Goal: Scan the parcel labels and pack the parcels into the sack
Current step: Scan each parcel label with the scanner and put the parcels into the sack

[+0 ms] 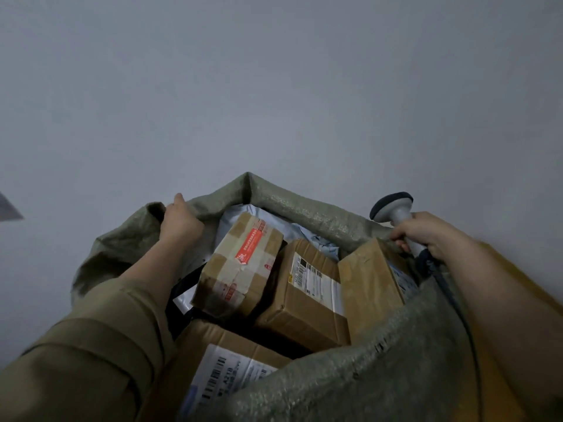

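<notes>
our left hand (pixel 179 222) grips the sack (pixel 304 208) rim; our right hand (pixel 426 236) clasps the scanner (pixel 396 210) and pinches rim; between them, taped box (pixel 240 263), labelled boxes.

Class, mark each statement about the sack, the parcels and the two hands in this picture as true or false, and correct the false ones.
1. The left hand grips the rim of the green woven sack. True.
2. The right hand holds a roll of tape. False: it grips the handle of a barcode scanner.
3. The sack holds no parcels. False: several cardboard boxes lie inside it.
4. The box with the red sticker lies tilted on top of other parcels. True.
5. The scanner's cable runs down along the right forearm. True.
6. The box with the white label lies outside the sack. False: it is inside, beside the red-sticker box.
</notes>
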`<act>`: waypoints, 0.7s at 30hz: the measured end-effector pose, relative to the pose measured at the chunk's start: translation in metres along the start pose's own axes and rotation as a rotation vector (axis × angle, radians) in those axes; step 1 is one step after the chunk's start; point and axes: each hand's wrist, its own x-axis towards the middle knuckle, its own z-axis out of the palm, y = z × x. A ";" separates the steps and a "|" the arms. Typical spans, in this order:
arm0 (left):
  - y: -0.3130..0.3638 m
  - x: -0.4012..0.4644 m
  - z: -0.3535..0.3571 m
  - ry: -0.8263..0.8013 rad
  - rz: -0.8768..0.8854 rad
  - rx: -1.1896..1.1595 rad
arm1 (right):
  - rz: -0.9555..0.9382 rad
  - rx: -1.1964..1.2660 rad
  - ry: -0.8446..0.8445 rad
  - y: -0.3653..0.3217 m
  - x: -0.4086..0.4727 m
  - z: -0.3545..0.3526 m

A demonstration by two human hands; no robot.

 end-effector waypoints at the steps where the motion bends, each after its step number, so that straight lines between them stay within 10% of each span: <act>1: -0.003 -0.001 0.004 0.019 -0.012 0.044 | 0.009 -0.004 0.023 0.003 0.004 0.005; 14: 0.057 0.007 -0.087 0.677 0.237 -0.128 | -0.512 0.346 0.433 -0.090 -0.030 0.004; 21: 0.016 -0.015 -0.064 0.267 0.139 -0.114 | -0.351 0.045 0.306 -0.053 -0.050 0.038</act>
